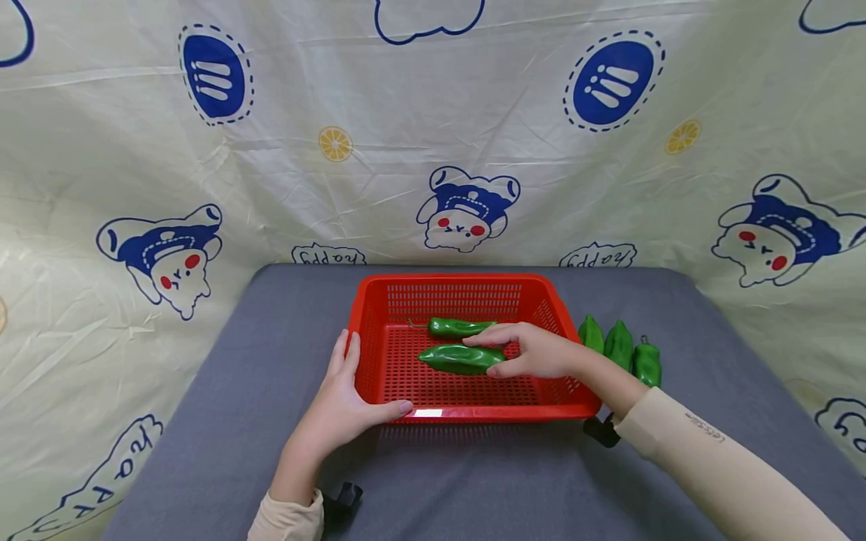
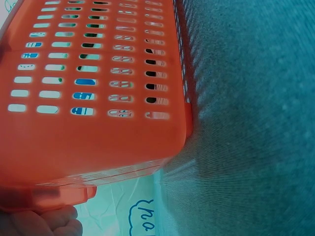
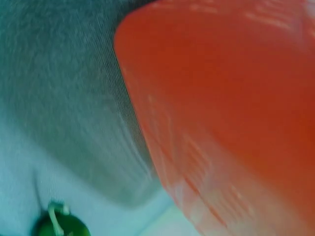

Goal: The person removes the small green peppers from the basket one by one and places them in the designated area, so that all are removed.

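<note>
A red plastic basket [image 1: 473, 413] with slotted walls stands on the grey cloth. My left hand [image 1: 341, 413] grips its front left corner, thumb along the front rim and fingers at the left rim. In the left wrist view, those fingers [image 2: 59, 221] show by the rim, beside the slotted basket wall [image 2: 88, 137]. My right hand [image 1: 534, 351] reaches in over the right side and holds a long green pepper [image 1: 456, 359] by its right end, between thumb and fingers. Just behind lies another green pepper [image 1: 453, 327] with a thin stem, its right end close to my fingers.
Several green peppers [image 1: 619, 344] lie on the grey cloth [image 1: 271, 346] right of the basket, partly behind my right forearm. One pepper [image 3: 61, 223] shows low in the right wrist view. A printed white sheet [image 1: 379, 195] hangs behind the table and around its sides.
</note>
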The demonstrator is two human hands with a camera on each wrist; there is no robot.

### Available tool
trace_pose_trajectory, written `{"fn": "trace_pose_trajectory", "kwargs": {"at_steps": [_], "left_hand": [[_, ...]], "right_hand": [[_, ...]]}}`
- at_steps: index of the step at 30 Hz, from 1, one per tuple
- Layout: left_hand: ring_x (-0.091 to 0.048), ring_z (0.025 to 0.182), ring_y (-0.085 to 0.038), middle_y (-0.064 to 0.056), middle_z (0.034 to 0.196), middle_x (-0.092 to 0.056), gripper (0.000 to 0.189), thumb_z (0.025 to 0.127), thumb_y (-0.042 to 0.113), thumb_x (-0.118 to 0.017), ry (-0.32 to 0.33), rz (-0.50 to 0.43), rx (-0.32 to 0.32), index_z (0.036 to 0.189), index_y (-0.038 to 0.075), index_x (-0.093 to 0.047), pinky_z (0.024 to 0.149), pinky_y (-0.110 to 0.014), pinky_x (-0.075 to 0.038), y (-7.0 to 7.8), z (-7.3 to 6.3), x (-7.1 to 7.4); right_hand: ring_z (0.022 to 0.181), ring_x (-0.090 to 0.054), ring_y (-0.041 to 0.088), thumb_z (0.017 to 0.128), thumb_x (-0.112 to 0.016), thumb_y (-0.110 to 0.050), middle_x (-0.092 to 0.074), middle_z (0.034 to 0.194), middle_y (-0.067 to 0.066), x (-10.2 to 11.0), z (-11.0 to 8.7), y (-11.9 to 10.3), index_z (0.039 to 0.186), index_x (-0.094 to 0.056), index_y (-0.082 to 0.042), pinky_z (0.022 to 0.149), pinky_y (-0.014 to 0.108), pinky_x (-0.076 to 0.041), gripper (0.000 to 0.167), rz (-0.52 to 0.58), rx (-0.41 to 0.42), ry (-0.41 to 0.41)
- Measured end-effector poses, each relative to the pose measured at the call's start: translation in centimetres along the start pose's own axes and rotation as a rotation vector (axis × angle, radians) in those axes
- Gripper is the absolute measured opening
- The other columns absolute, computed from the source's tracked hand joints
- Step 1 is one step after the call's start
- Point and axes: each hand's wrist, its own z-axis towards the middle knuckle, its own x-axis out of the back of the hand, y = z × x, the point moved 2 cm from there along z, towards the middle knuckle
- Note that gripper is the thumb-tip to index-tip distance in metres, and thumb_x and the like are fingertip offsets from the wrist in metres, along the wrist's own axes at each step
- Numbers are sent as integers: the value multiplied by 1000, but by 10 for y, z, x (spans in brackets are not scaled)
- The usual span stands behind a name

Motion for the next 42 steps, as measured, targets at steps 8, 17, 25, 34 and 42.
{"fn": "trace_pose_trajectory", "kwargs": {"at_steps": [8,17,25,34,42], "left_hand": [[-14,153,-33,6,167,8,131,64,63,-83,0,12,2,161,21,-5,109,-57,-42,0,-1,1],[-14,153,-31,9,167,9,134,62,67,-83,0,18,4,161,22,-4,111,-57,-40,1,0,0],[-13,153,-32,8,167,9,133,63,64,-83,3,19,0,161,22,-4,111,-57,-40,1,-1,0],[-13,153,-33,6,167,8,131,65,64,-83,0,23,2,161,21,-4,111,-58,-39,0,0,0],[-14,152,-32,9,167,8,129,66,56,-85,3,5,9,161,23,-4,110,-57,-41,3,-2,0]], "right_hand": [[120,-51,28,89,-75,-25,-55,141,6,25,-17,-1,140,-58,-27,85,35,-55,54,16,-34,68],[131,-47,34,88,-76,-31,-53,145,9,49,-47,10,141,-57,-29,92,48,-57,56,-51,-135,185],[114,-56,22,90,-74,-28,-55,141,6,70,-72,20,142,-56,-28,83,32,-55,55,-132,-146,285],[113,-55,23,93,-71,-32,-54,140,9,75,-84,40,146,-51,-23,85,38,-52,58,-231,-190,355],[106,-53,28,94,-68,-36,-53,136,11,82,-98,56,151,-45,-24,68,31,-47,63,-257,-285,423]]}}
